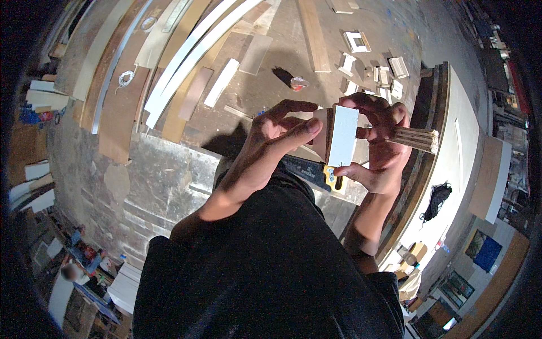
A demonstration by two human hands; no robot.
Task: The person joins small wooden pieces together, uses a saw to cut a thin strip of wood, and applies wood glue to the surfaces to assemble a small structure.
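Observation:
Between my two hands, in front of my body, is a small white-faced wooden block [343, 137]. My right hand [387, 152] is closed on it, thumb at its lower edge and fingers at the top. A bundle of thin wooden strips [418, 139] sticks out to the right from behind those fingers. My left hand [262, 141] pinches a brown wooden piece [322, 135] pressed against the block's left side, its thumb on the face. Just below the block lies a hand saw [334, 178] with a yellow handle and dark blade, partly hidden by my dark clothing.
Long boards [118, 116] and white strips [189, 56] lie at the far left. Several small wooden frames [355, 42] and offcuts are scattered at the far right. A pale panel [446, 164] with a black cord bundle [437, 200] stands right. Another person [79, 274] is at the lower left.

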